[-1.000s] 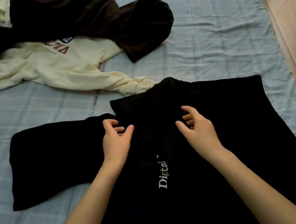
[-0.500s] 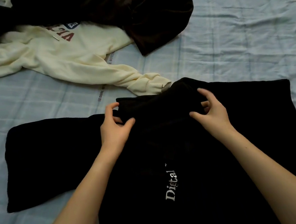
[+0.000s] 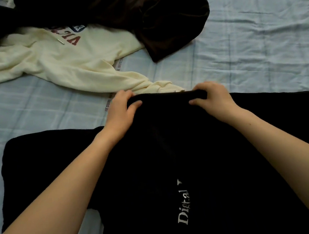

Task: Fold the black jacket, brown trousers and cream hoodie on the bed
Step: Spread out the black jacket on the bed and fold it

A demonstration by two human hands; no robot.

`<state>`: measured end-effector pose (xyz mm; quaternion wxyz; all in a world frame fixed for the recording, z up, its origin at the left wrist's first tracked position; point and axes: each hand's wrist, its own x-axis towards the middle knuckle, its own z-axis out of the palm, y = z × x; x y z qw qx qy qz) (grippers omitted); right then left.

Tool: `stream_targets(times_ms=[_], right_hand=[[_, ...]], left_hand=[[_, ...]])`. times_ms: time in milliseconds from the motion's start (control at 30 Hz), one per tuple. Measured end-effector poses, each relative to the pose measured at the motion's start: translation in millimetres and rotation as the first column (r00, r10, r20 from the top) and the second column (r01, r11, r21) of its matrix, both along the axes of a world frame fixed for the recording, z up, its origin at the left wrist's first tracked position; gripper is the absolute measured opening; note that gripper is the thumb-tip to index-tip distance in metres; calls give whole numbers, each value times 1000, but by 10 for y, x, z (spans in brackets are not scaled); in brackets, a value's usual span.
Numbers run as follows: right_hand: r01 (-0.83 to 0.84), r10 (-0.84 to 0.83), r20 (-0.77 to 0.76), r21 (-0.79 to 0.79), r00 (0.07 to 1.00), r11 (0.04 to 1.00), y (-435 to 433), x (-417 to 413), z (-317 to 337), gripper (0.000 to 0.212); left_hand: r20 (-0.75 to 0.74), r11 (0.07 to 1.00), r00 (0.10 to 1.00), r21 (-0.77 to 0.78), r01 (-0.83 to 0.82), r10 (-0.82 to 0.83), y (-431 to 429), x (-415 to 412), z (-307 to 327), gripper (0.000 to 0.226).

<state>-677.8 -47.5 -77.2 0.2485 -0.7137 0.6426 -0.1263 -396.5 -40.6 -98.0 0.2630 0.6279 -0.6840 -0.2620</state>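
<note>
Your left hand [image 3: 120,110] and right hand [image 3: 211,97] both pinch the collar of the jacket [image 3: 220,157], spread across the lower frame. It looks soft and floppy, so grip seams and hems.

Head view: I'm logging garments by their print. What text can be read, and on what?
"Digtal", white, cut off beyond that: on the black jacket.
Red block letters, upside down and partly covered by the brown trousers: on the cream hoodie, not readable.
Small print on the bed sheet: too blurred.
</note>
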Motion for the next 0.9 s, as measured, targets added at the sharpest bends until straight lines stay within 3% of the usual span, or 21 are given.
stream_targets(times_ms=[100,200,300,400,467,533,600,667,833,900], right_hand=[[99,-92,43,-200,995,975,-384,-57,318,29],[85,-99,-38,-273,994,958,-870,-90,609,32],[62,-102,-192,-202,976,977,-1009,-111,597,39],[70,-108,-284,-139,953,988,-733,101,351,56],[72,-107,-216,-165,971,984,-393,329,94,58],[5,-41,-255,-139,966,990,0,499,-225,60],[-42,24,-344,-43,939,998,306,467,-516,62],[-69,62,-354,-9,933,998,416,301,-704,61],[-66,63,-246,-3,967,998,362,245,-634,59],[115,-122,-79,-92,989,989,569,345,-464,54]], left_hand=[[55,984,998,-176,0,9,-558,-92,403,19],[180,974,984,-222,44,-3,-1105,-154,689,27],[304,985,952,-149,92,-42,-1245,-236,635,31],[543,996,840,-74,48,0,-1043,-364,436,43],[559,962,822,-148,231,-112,-754,-561,245,52],[601,896,749,-117,429,-279,-378,-716,-42,59],[688,895,640,31,446,-343,-146,-673,-311,64],[721,899,602,68,432,-344,-130,-576,-492,65],[644,872,638,94,480,-421,-243,-583,-330,63],[491,897,785,-15,441,-377,-36,-572,-182,58]])
